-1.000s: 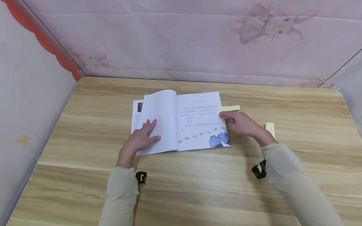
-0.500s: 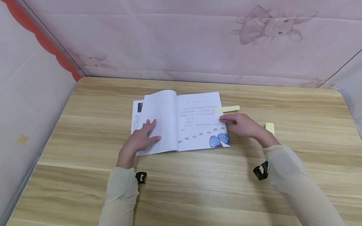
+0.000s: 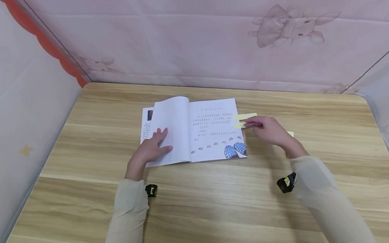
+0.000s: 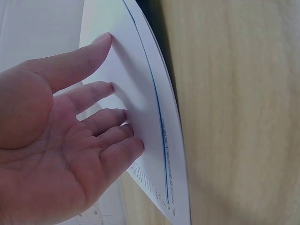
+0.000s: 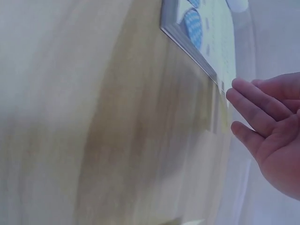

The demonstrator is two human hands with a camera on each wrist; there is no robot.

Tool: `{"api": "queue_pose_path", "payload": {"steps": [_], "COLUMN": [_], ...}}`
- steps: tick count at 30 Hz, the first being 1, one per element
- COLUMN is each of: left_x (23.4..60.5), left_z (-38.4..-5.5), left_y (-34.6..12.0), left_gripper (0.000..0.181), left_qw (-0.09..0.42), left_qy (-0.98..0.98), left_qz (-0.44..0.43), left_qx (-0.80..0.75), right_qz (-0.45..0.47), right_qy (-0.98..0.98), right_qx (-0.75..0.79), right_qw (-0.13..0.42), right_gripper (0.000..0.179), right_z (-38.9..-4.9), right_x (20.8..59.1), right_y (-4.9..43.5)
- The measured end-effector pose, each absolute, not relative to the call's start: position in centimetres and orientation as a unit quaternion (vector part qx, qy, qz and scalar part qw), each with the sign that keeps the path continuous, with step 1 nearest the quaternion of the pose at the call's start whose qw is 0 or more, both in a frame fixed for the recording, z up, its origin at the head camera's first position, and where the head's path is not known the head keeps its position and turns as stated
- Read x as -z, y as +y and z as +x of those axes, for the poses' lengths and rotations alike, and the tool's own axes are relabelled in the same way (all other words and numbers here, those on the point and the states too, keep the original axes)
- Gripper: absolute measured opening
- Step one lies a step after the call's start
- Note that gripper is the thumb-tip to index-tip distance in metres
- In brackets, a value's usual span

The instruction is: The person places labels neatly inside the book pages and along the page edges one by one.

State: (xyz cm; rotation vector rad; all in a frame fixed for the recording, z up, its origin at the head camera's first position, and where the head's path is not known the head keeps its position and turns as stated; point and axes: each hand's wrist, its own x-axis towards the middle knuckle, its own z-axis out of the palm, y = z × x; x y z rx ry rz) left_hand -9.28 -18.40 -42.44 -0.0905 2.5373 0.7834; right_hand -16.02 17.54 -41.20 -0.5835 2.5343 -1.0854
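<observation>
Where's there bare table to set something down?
Bare wood on the table lies in front of the book, between the left sleeve and right sleeve. There's also room left of the book, out to the table's left edge. It's crowded at the book's right edge, with the right hand and two yellow strips. Another yellow piece sits partly behind the wrist.

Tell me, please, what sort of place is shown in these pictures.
Probably an indoor study corner: there is a light wood-grain table, an open white-paged paper book lying on it, and a pale pink, fabric-like backdrop printed with rabbit figures behind.
</observation>
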Motion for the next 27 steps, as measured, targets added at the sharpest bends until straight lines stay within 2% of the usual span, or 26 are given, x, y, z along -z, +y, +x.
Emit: {"api": "queue_pose_path", "payload": {"steps": [8,15,27], "left_x": [42.4,42.3,42.0], "left_z": [-9.3,-9.2,-9.1], "left_y": [-18.4,-18.3,-18.3], "left_gripper": [0.069,0.069,0.068], "left_qw": [0.238,0.237,0.243], "left_qy": [0.926,0.926,0.924], "left_qz": [-0.036,-0.038,-0.042], "left_qx": [-0.291,-0.293,-0.293], "right_qz": [-0.186,-0.138,-0.080], "right_qy": [0.887,0.898,0.916], "right_qx": [0.397,0.398,0.380], "right_qw": [0.143,0.128,0.104], "right_gripper": [0.026,0.030,0.025], "right_z": [-16.0,-15.7,-15.3], "right_x": [40.1,39.4,40.3], "right_y": [19.1,20.9,24.4]}}
